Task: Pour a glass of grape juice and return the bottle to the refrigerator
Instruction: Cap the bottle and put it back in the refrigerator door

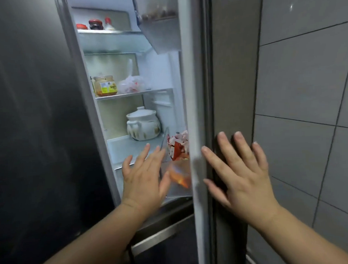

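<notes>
Right grip (243,173): open, fingers spread flat on the stiff refrigerator door (226,70). Left grip (145,176): open, empty, just beside the door bin (179,189). Beyond it stands a ceramic pot (143,123). The juice bottle is not in view, so its look cannot be told. If chilled and full, it is probably heavy and slick, best held round the body.

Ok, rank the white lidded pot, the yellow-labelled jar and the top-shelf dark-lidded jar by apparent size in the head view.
1. white lidded pot
2. yellow-labelled jar
3. dark-lidded jar, though farther from the camera
</notes>
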`<state>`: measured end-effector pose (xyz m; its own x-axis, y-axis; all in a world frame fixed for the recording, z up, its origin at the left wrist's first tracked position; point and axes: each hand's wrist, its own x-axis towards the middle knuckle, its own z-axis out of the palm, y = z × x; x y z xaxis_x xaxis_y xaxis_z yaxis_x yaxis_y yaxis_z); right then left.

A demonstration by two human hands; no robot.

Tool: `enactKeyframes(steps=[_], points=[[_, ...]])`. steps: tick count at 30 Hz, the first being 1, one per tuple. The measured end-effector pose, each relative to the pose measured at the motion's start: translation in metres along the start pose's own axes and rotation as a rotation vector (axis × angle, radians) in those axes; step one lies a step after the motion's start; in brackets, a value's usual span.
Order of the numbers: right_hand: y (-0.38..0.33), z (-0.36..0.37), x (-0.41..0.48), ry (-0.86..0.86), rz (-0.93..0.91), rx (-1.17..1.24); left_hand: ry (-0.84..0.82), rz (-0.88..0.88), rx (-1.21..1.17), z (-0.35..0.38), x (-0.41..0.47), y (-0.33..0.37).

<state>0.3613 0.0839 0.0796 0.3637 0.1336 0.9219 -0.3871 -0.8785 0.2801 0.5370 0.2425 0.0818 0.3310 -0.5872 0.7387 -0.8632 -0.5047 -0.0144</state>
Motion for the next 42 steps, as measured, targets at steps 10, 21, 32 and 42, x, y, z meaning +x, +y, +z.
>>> enactKeyframes(steps=[10, 21, 32, 42], points=[[-0.117, 0.067, 0.046, -0.017, -0.082, 0.178, 0.202, -0.101, -0.148, -0.016, -0.051, -0.050], [-0.175, 0.122, 0.053, -0.171, 0.117, 0.465, -0.007, -0.002, 0.268, 0.029, -0.084, -0.093], [-0.258, 0.176, -0.141, -0.607, 2.009, 1.444, 0.240, 0.207, 0.367, 0.102, -0.107, -0.087], [-0.271, 0.193, -0.148, -0.526, 2.344, 1.658, 0.090, 0.120, 0.513, 0.125, -0.139, -0.105]])
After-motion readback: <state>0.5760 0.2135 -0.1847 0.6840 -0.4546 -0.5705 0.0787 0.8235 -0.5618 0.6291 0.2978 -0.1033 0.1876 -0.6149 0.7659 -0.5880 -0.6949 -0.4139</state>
